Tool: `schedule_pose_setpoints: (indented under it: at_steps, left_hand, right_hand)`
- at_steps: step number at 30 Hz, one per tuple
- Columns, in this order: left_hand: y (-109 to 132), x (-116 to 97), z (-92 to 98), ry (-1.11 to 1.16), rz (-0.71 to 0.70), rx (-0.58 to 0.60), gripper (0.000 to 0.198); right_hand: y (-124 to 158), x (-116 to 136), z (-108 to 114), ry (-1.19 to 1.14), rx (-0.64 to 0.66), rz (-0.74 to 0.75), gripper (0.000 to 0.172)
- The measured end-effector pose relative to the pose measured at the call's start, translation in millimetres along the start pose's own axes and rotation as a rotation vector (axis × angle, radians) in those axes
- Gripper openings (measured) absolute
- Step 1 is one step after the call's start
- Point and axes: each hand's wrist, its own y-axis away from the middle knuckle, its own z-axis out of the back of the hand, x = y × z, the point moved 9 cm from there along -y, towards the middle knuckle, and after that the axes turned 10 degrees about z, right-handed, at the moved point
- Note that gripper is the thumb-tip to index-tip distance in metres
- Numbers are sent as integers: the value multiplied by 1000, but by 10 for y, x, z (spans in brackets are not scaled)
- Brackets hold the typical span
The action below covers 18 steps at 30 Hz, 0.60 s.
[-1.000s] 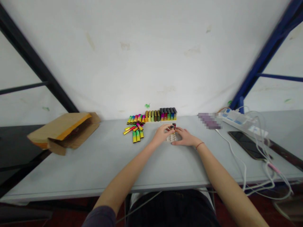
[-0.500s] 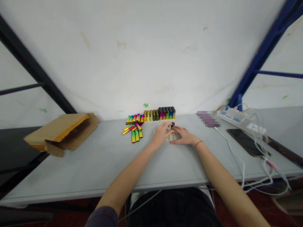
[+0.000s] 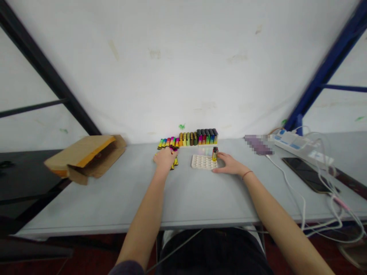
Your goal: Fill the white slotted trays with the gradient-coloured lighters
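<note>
A white tray with round holes [image 3: 201, 162] lies flat on the grey table [image 3: 183, 194]. One lighter [image 3: 215, 153] stands upright at its right end. My right hand [image 3: 230, 165] rests beside the tray's right edge, fingers curled toward that lighter and the tray. My left hand [image 3: 165, 157] lies over a loose pile of colourful lighters [image 3: 169, 143] left of the tray, fingers bent down onto them. Whether it grips one is hidden. A row of upright lighters [image 3: 200, 137] stands in a full tray against the wall behind.
An open cardboard box [image 3: 86, 156] lies on its side at the table's left. At the right are a power strip [image 3: 298, 144], a dark phone [image 3: 308, 174], white cables [image 3: 295, 191] and a blurred purple object [image 3: 258, 144]. A white wall rises behind.
My left hand has left the white tray and moved left onto the loose lighters. The tray now shows uncovered with one lighter upright in it. My right hand stays at the tray's right edge.
</note>
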Motion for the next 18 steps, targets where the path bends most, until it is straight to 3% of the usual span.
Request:
schedule_pose_setpoints:
  at_steps: [5, 10, 18]
  left_hand:
    - [-122, 64, -129, 7, 90, -44, 59]
    - [-157, 35, -248, -21, 98, -22, 52]
    - [-119, 98, -183, 59, 83, 35, 41]
  right_hand:
    - [3, -15, -21, -20, 41, -23, 82]
    - [3, -30, -40, -14, 57, -33, 83]
    - [7, -25, -44, -19, 67, -48, 85]
